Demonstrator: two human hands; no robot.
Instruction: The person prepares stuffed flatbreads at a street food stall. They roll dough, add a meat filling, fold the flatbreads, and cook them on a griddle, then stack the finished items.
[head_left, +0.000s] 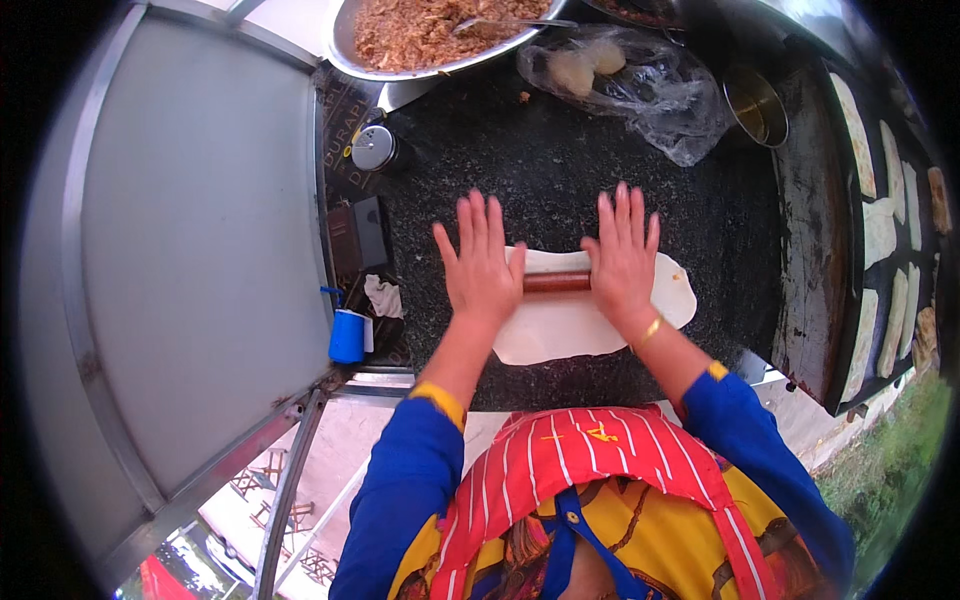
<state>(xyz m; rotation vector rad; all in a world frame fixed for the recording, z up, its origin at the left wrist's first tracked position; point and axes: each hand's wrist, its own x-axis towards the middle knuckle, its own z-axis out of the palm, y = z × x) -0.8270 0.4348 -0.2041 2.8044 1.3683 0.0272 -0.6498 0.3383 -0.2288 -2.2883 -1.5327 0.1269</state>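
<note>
A wooden rolling pin (556, 282) lies crosswise on a thin, oblong sheet of dough (562, 328). My left hand (481, 274) rests flat over the pin's left part, fingers extended and spread. Over the right part, my right hand (624, 270) presses down the same way, palm on the pin and fingers pointing away from me. Both ends of the pin are hidden under my hands. The dough stretches past my right hand and has a small orange-brown spot near its right end. Beneath it is a black speckled stone worktop (525, 172).
A metal basin of reddish filling (442, 37) holds a spoon. Dough balls (585, 67) sit in a clear plastic bag (667, 97). A metal cup (756, 106) stands near a griddle (877, 277) carrying several flatbreads. Leftward are a shaker (373, 148) and a blue container (347, 336).
</note>
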